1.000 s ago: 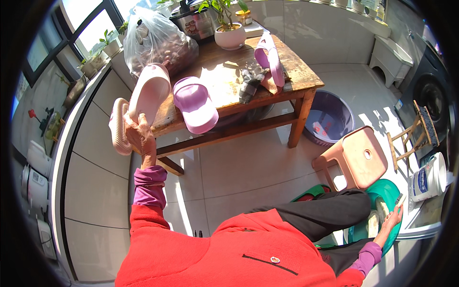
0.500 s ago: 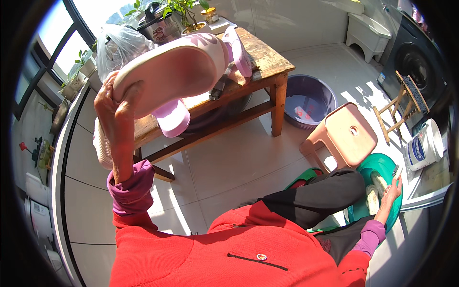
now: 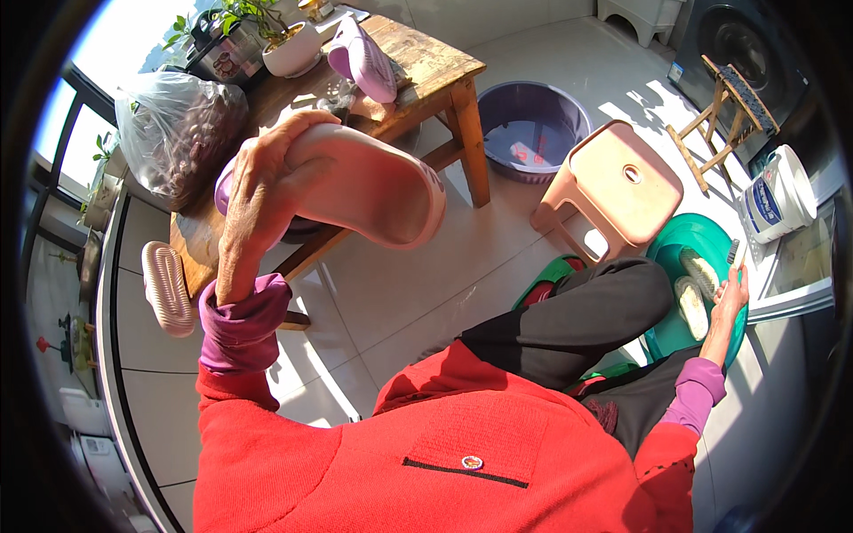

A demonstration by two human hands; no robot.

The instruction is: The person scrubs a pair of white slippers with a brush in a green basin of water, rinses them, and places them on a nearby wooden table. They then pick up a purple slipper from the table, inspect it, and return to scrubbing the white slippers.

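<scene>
Raised at the left, my left hand (image 3: 258, 200) is closed on one end of a pale pink slide slipper (image 3: 378, 191), its far end pointing right, in front of the wooden table (image 3: 444, 67). A lilac slipper (image 3: 362, 62) stands on that table. Another pink slipper (image 3: 167, 289), ridged sole showing, is at the table's near left corner. Far to the right, my right hand (image 3: 729, 306) grips a small scrubbing brush (image 3: 734, 252) at the rim of a green basin (image 3: 666, 235). Two long whitish pieces (image 3: 691, 306), perhaps shoes or insoles, lie inside it.
A peach plastic stool (image 3: 613, 164) is beside the green basin, with a purple tub (image 3: 533, 160) behind it. A white bucket (image 3: 777, 195) and a folding wooden stool (image 3: 733, 115) stand right. On the table are a filled plastic bag (image 3: 182, 129) and a potted plant (image 3: 293, 49).
My left hand has brought the pink slipper lower and tilted its far end downward. The whole view has shifted. My right hand still holds the brush by the basin.
</scene>
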